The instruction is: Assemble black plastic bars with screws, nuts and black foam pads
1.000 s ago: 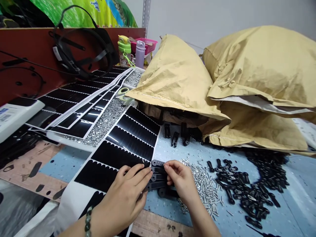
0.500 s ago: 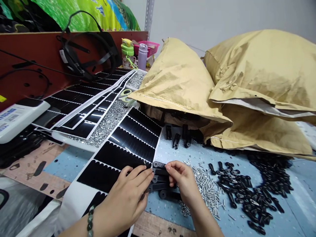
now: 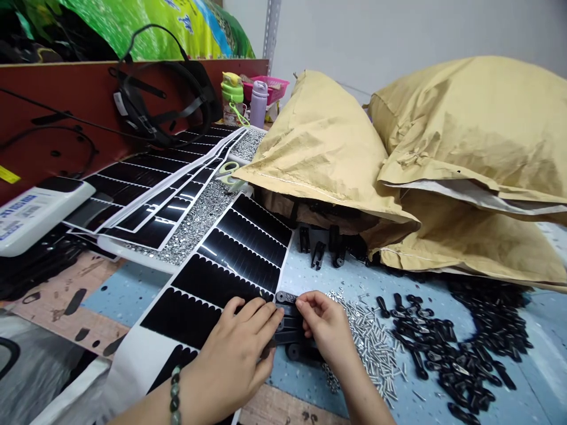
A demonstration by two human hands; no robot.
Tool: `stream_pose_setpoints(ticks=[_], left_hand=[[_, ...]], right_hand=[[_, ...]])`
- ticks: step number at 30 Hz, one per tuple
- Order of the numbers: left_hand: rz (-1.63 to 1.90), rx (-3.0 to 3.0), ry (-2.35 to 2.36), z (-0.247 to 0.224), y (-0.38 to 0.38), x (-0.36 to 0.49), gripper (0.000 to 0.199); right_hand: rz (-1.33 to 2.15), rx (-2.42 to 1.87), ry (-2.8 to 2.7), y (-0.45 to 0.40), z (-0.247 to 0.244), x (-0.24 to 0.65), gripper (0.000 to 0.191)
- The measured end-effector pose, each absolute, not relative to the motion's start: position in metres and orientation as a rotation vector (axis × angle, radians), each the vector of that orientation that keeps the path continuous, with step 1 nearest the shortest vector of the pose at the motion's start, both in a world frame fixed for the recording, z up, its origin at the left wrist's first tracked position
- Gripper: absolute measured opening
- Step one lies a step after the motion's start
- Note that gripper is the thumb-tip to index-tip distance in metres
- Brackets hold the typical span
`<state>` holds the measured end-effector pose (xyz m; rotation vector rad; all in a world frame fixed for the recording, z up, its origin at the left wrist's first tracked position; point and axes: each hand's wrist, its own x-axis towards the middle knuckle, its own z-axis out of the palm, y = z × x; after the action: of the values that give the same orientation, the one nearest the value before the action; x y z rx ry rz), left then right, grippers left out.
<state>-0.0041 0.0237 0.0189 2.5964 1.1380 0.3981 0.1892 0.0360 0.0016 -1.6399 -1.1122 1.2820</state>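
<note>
My left hand (image 3: 245, 342) lies palm down over the lower right of a sheet of black stickers (image 3: 230, 265). Its fingers are stretched out, with the tips touching the left ends of several black plastic arms (image 3: 289, 323) laid in a row. The thumb is partly tucked below. At the right side of that row, my right hand (image 3: 325, 324) has thumb and index finger pinched together over the upper arms. What the pinch holds, if anything, is hidden. The top arm shows a round end and a textured face.
Loose silver screws (image 3: 374, 348) and a pile of black plastic parts (image 3: 456, 348) lie to the right. Large tan sacks (image 3: 336, 147) stand behind. A tray of small metal nuts (image 3: 195, 221), scissors (image 3: 228, 171), more sticker sheets and a white box (image 3: 44, 212) are left.
The view has shifted slightly. My left fingertips reach a little further right over the arms; my right hand keeps its pinch in nearly the same place.
</note>
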Motion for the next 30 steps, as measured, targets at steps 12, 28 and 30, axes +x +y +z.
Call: stream_pose_setpoints(ticks=[12, 28, 30], left_hand=[[0.352, 2.679, 1.18, 0.009, 0.022, 0.0, 0.056], [0.425, 2.747, 1.146, 0.006, 0.023, -0.003, 0.052], [0.436, 2.683, 1.137, 0.014, 0.027, -0.003, 0.046]], right_hand=[[0.991, -1.775, -1.346, 0.031, 0.001, 0.189, 0.023], [0.849, -1.861, -1.547, 0.038, 0.007, 0.189, 0.006], [0.748, -1.948, -1.598, 0.038, 0.01, 0.192, 0.011]])
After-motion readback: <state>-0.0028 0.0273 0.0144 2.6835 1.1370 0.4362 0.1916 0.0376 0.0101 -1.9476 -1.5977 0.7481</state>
